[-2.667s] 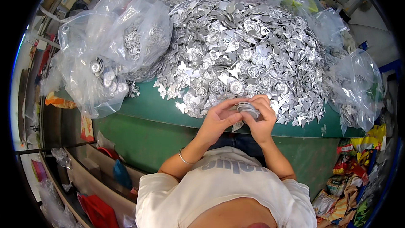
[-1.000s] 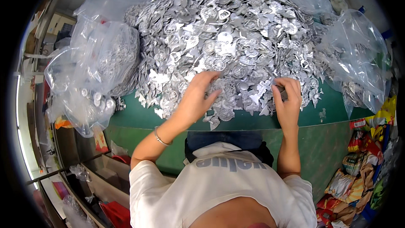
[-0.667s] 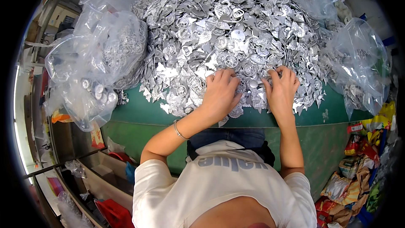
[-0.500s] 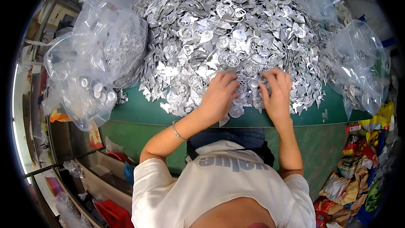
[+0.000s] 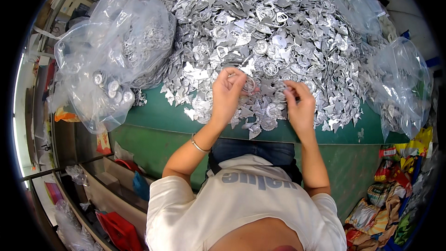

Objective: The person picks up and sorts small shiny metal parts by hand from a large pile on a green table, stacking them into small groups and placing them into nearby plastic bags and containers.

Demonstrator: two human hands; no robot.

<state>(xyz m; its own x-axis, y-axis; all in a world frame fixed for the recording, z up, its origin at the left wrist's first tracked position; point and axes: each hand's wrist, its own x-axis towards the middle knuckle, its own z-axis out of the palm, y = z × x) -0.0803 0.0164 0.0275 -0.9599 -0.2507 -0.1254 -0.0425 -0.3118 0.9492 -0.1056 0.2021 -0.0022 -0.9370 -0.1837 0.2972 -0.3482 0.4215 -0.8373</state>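
Observation:
A large heap of small silver metal pieces [image 5: 278,42], flat discs, openwork rounds and pointed shapes, covers much of the green tabletop [image 5: 176,120]. My left hand [image 5: 226,94], a bangle on its wrist, is raised over the near side of the heap with its fingers curled. They pinch a round openwork metal piece [image 5: 250,85]. To its right, my right hand [image 5: 301,104] holds a round silver metal piece [image 5: 280,92] between thumb and fingertips. Below the two hands lie scattered metal pieces [image 5: 268,122] close to the table's front edge.
On the left, a clear plastic bag [image 5: 111,60] bulges with similar metal pieces. Another clear bag [image 5: 398,83] stands at the right. Open drawers [image 5: 116,183] and a red container [image 5: 118,230] are at lower left; colourful packets [image 5: 371,214] pile up at lower right.
Both hands have come up off the heap, each now with a round metal piece in its fingers. My left hand has moved left and turned. The view has shifted slightly.

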